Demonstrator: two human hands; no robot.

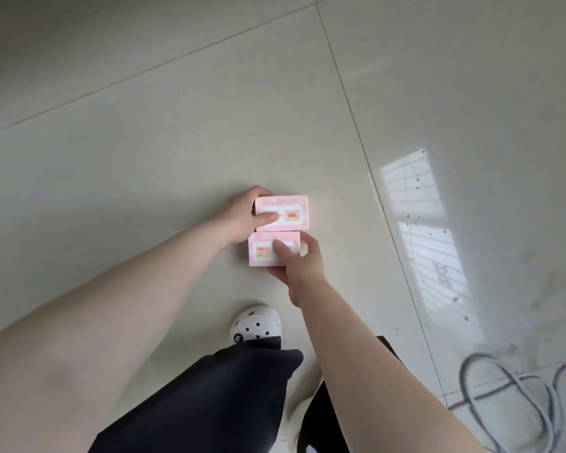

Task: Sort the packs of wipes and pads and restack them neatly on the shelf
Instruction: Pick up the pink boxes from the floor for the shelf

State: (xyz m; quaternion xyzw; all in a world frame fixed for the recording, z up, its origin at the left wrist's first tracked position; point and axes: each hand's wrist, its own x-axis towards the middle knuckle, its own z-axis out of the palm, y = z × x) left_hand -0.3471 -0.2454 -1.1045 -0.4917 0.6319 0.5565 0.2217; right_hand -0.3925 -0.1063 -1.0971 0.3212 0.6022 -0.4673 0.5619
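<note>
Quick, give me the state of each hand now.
Left hand: holding the upper pink pack.
Right hand: holding the lower pink pack.

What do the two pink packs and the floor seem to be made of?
Upper pink pack and lower pink pack: probably printed card, matte, with crisp square edges. Floor: likely glazed tile, given the grout lines and the mirrored window.

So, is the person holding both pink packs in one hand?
No: the left hand grips the farther pink pack and the right hand grips the nearer pink pack, one pack in each of the two hands.
</note>
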